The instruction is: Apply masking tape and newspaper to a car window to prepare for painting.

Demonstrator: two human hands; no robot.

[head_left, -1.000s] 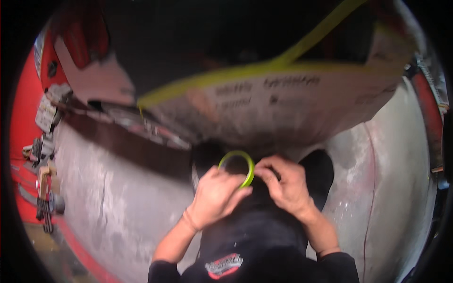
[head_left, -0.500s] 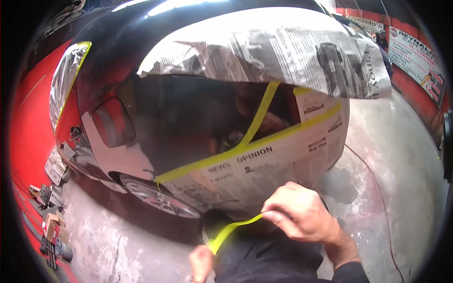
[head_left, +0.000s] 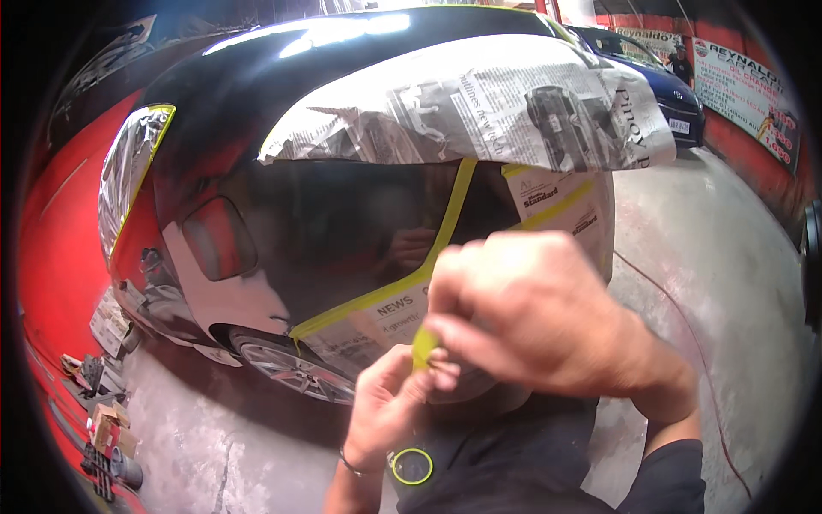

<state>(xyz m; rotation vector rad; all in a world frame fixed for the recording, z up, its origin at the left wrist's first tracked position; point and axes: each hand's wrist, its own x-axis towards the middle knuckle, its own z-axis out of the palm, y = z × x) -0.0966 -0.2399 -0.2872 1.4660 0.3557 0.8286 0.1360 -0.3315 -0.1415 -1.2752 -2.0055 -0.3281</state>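
Observation:
A short strip of yellow-green masking tape [head_left: 424, 349] is stretched between my two hands in front of the car door. My left hand [head_left: 390, 398] pinches its lower end with thumb and fingers. Slightly blurred, my right hand [head_left: 531, 313] is closed at the upper end, knuckles up. Below my left hand a thin yellow-green ring, like a roll of tape [head_left: 413, 467], shows against my dark clothes; what holds it is unclear. Behind the hands, newspaper [head_left: 342, 341] covers the car's lower door, edged with yellow tape [head_left: 364, 307]. My right hand hides part of this paper.
The dark car [head_left: 248, 120] fills the middle, with a loose newspaper sheet [head_left: 479, 103] sticking out from its roof edge. A wheel [head_left: 291, 370] shows low down. Boxes [head_left: 111, 424] line the left wall. A hose [head_left: 685, 343] crosses the floor at right; a blue car [head_left: 638, 77] stands behind.
Both hands have risen toward the door and come close together, so the stretched tape between them is much shorter. The ring has come into sight. My view has shifted slightly.

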